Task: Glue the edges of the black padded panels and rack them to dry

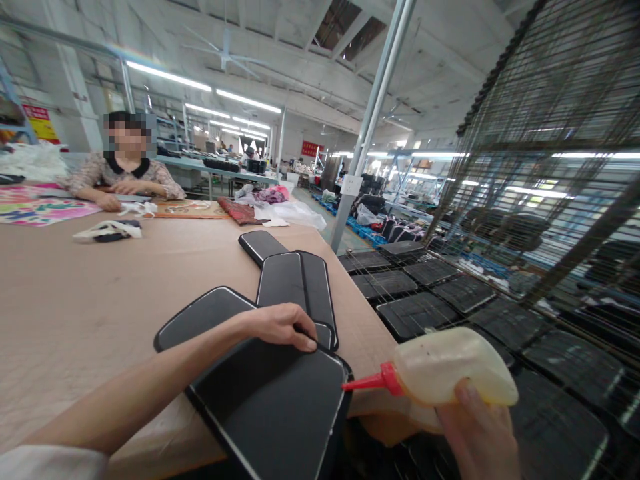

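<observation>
At the tan tabletop (pixel 90 293) edge, a black panel (pixel 270 407) lies under the left fingers (pixel 304 342), pinched at its far rim; the right fingers (pixel 469 395) grip a squeeze bottle (pixel 445 357) (red nozzle (pixel 373 382) by the panel's right side).

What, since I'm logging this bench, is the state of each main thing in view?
Flat black panel with white-lined border: gripped by the left hand, overhanging the tan-covered table.
Translucent plastic bottle with red nozzle: in the right hand, tipped sideways, tip at the panel's border.
Black white-lined panels behind: lying overlapped on the table.
Long white tube lights overhead: lit.
</observation>
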`<state>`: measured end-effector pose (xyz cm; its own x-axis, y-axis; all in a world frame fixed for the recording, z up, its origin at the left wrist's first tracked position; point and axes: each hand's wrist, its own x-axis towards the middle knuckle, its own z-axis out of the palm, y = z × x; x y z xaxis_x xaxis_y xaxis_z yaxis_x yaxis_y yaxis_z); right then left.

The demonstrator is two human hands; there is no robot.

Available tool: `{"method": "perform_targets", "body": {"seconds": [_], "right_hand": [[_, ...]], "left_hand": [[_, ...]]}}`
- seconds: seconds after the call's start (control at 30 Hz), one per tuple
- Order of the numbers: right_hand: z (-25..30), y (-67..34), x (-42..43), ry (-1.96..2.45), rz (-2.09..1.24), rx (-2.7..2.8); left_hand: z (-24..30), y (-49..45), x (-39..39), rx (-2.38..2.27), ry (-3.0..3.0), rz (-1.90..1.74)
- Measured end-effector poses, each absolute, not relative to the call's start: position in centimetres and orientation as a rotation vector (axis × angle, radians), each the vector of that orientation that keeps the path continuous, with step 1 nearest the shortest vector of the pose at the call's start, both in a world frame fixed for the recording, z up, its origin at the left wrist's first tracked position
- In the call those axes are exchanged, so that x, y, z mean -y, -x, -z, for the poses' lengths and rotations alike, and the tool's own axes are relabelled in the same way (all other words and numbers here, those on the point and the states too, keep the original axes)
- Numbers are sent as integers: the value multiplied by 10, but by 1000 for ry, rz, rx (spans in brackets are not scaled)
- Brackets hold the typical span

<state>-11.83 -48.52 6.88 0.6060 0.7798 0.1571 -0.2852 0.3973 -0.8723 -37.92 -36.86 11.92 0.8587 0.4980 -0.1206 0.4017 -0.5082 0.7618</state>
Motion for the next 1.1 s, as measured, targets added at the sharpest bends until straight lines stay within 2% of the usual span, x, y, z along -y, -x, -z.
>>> {"method": "perform_targets", "body": {"seconds": [0.4, 0.83, 1.1], "right_hand": [[-68, 119, 481, 912, -707, 567], [-41, 103, 485, 860, -802, 545], [-22, 90, 487, 901, -734, 487]], "left_hand": [[-99, 384, 365, -776, -1985, -222], [-89, 385, 357, -795, -1904, -204], [-82, 387, 351, -798, -1825, -233]]}}
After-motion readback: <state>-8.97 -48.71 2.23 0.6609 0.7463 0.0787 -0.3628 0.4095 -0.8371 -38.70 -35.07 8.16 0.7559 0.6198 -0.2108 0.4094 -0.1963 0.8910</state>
